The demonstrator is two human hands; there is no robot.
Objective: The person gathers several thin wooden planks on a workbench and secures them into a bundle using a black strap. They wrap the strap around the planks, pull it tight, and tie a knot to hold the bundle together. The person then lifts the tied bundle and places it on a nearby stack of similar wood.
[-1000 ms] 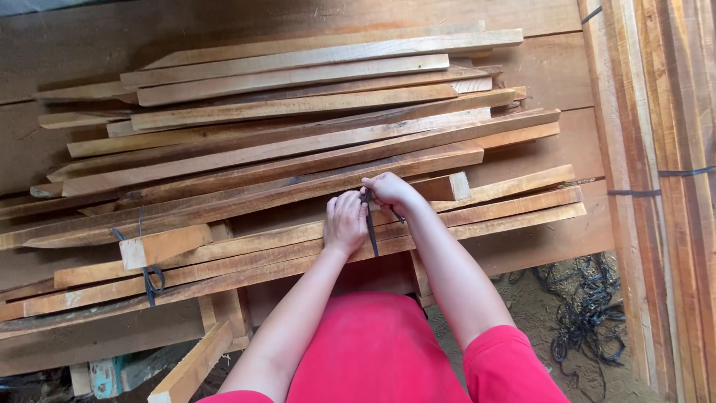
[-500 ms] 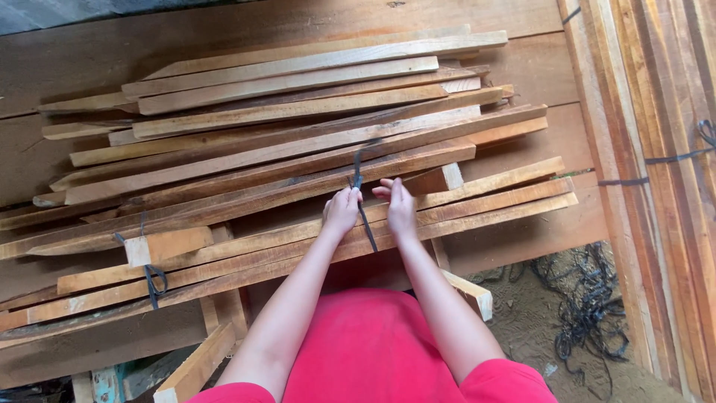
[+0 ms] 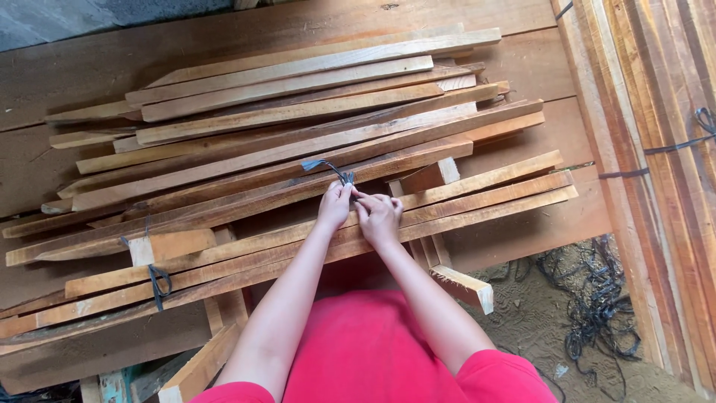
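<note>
Both hands meet over the pile of wooden slats (image 3: 298,142), near its front edge. The left hand (image 3: 335,207) and right hand (image 3: 379,218) touch each other, fingers curled tight and pinching a dark plastic strap (image 3: 326,167) whose loose end sticks up and away over the slats. Left of the hands, another dark tie (image 3: 157,282) wraps the front slats beside a short wooden block (image 3: 170,245)

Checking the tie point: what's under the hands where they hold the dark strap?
Under the left hand and right hand, holding the dark strap, lie long wooden slats. Beneath these a short wooden block shows. Whether the strap runs under the slats is hidden.
</note>
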